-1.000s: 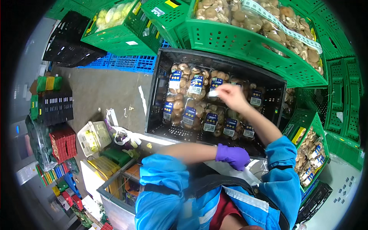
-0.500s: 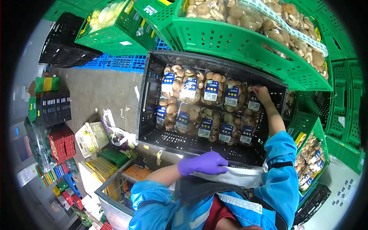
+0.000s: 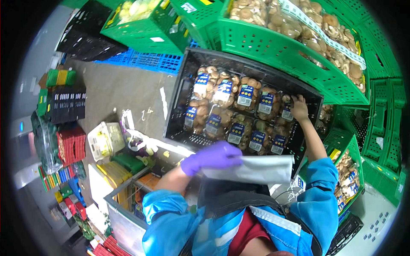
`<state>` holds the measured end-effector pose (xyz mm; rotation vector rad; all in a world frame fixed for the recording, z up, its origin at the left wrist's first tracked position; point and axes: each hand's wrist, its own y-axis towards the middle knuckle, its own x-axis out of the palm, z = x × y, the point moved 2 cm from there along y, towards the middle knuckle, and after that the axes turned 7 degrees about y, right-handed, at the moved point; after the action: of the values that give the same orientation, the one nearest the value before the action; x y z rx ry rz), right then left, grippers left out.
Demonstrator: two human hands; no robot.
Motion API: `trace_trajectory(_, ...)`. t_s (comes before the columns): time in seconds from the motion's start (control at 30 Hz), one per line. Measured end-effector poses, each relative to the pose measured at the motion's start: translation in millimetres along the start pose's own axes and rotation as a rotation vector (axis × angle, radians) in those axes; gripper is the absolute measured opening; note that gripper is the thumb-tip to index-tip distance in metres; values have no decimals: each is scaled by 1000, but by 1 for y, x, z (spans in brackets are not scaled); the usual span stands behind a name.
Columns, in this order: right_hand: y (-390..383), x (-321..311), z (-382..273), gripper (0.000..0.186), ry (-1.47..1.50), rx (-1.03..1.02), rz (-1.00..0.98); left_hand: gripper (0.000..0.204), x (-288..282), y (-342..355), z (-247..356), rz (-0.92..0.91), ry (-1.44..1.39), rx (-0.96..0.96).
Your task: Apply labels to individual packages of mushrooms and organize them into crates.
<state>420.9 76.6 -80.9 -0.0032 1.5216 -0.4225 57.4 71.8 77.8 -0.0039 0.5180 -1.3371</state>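
Observation:
A black crate (image 3: 176,98) in front of me holds two rows of clear packs of brown mushrooms with blue and white labels. My bare right hand (image 3: 300,109) is at the crate's right end, with fingers bent and slightly apart beside the upper-row end mushroom pack (image 3: 287,112). From this view I cannot tell whether the fingertips press on it. In its purple glove, my left hand (image 3: 215,157) is closed on the left end of a white sheet (image 3: 260,170). This sheet stretches across the crate's near side, in front of my body.
Beyond the black crate stands a large green crate (image 3: 273,45) of bagged mushrooms. On the right is another green crate (image 3: 348,170) with labelled packs. A cream basket (image 3: 104,141) and a grey-rimmed bin (image 3: 124,194) are at left. Blue pallets (image 3: 158,62) lie behind.
The left hand has moved up and slightly left, and the white sheet now sits higher over the crate's near edge. My right hand's fingers have shifted off the end pack's label area. The view has shifted.

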Motion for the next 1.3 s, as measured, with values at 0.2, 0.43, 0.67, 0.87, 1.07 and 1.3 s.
trace_trajectory(0.2,-91,-164,-116,27,1655,-527,-228,16,-82,-81,56,506,254,-181)
trace_trajectory(0.43,-122,-186,-111,66,2250,-291,-359,38,-36,-128,153,802,1362,253)
trace_trajectory(0.67,-133,-146,-134,50,2370,-113,-598,42,50,-98,56,506,1292,264)
trace_trajectory(0.87,-125,-136,-129,44,1968,-364,-610,95,32,-111,-29,1089,457,-139)
trace_trajectory(1.07,-125,-118,-118,47,2172,-398,-599,46,1,-100,-82,1061,-1001,-212)
trace_trajectory(1.3,-124,-106,-117,60,1838,-175,-11,22,-21,-100,-46,1238,-781,-121)
